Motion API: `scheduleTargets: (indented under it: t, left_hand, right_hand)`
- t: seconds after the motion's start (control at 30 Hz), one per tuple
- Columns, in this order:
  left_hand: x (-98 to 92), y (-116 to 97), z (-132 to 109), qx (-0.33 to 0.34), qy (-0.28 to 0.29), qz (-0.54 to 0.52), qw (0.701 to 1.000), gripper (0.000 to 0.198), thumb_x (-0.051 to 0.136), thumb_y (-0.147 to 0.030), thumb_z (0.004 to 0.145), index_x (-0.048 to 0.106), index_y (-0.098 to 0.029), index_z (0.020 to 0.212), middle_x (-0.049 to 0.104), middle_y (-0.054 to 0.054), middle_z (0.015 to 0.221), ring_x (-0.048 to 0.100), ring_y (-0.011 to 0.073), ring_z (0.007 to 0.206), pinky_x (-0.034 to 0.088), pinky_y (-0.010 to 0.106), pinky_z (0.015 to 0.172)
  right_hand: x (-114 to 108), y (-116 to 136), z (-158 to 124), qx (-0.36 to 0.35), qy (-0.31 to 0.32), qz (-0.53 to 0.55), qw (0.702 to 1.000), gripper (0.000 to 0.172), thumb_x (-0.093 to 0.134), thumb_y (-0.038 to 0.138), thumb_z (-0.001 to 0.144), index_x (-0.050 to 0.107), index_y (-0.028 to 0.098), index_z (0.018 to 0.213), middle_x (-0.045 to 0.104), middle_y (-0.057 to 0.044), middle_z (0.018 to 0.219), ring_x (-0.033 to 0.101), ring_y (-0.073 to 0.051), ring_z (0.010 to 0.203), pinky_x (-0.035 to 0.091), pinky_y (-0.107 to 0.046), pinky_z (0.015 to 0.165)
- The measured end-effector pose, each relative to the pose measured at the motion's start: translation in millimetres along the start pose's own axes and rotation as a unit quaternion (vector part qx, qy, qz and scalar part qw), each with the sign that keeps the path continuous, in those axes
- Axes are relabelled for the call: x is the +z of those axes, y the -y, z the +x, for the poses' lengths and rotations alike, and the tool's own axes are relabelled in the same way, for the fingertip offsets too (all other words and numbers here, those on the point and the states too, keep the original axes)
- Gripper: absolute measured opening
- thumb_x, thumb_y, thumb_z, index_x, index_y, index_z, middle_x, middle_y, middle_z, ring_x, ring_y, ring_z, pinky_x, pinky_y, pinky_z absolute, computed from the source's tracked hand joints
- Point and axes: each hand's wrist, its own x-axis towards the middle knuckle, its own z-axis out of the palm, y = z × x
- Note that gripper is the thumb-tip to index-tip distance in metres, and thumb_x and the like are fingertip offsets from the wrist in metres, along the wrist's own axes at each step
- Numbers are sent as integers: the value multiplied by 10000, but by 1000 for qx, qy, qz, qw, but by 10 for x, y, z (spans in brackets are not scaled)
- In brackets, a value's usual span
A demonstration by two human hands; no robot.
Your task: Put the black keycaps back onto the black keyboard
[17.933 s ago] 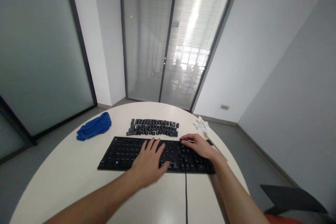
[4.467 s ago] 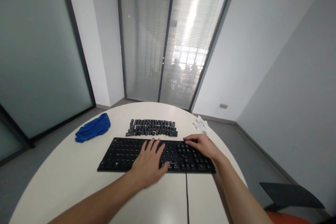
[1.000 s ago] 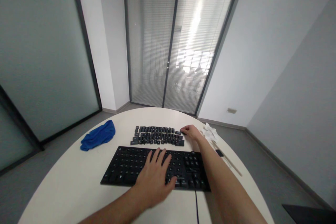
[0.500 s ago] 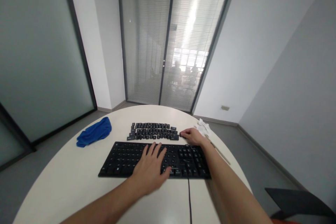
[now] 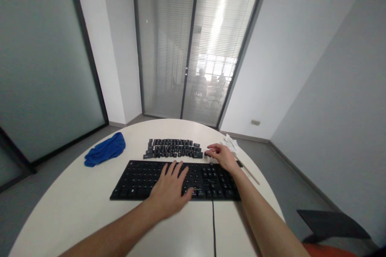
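Note:
My left hand (image 5: 171,190) lies flat with spread fingers on the middle of a black keyboard (image 5: 138,178), many of whose keycaps are off. Beyond the keyboard's right part, my right hand (image 5: 221,156) has its fingers parted. A small black keycap (image 5: 206,153) sits on the table at its fingertips, just right of the laid-out rows. Those loose keycaps (image 5: 173,148) are lined up in several rows behind the keyboard. Keys are still fitted on the number pad and along the front edge. My right forearm covers the keyboard's right end.
A crumpled blue cloth (image 5: 105,149) lies at the left of the round white table (image 5: 75,200). White tissue (image 5: 229,143) and a thin stick (image 5: 249,170) are at the right. The cable (image 5: 214,225) runs toward me. A dark chair (image 5: 331,223) stands at lower right.
My right hand's fingers have parted, and the keycap stays in the same spot beside the rows. My left hand rests as before. The whole view has shifted slightly.

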Motion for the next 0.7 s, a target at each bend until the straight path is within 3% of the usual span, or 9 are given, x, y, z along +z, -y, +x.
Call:
scheduleTargets:
  t: [0.1, 0.23, 0.37, 0.7]
  left_hand:
    - [19, 4, 3, 2, -1, 6, 1000, 656, 414, -546, 925, 419, -181, 1470, 339, 127, 1563, 243, 357, 1448, 158, 566, 1177]
    - [28, 3, 2, 3, -3, 8, 1000, 651, 412, -544, 929, 423, -175, 1466, 352, 137, 1555, 245, 357, 1447, 147, 565, 1179]
    - [16, 2, 2, 5, 1, 1, 1000, 650, 404, -548, 931, 415, -182, 1468, 349, 129, 1558, 246, 356, 1448, 151, 565, 1179]
    - [7, -2, 3, 0, 1, 0, 1000, 651, 412, -548, 920, 421, -192, 1465, 355, 124, 1556, 244, 356, 1450, 148, 569, 1179]
  right_hand:
    - [37, 102, -176, -16, 25, 60, 998, 366, 727, 444, 750, 700, 149, 965, 756, -64, 812, 685, -194, 743, 502, -287, 711]
    - [33, 127, -305, -11, 37, 56, 998, 366, 725, 462, 751, 717, 150, 942, 762, -72, 833, 693, -210, 786, 504, -302, 759]
    - [49, 89, -308, -21, 40, 14, 999, 311, 695, 465, 778, 745, 168, 854, 759, -59, 791, 685, -216, 751, 493, -293, 714]
    - [96, 102, -304, -41, 31, -15, 999, 296, 651, 467, 817, 737, 189, 875, 743, -37, 785, 656, -199, 730, 470, -276, 689]
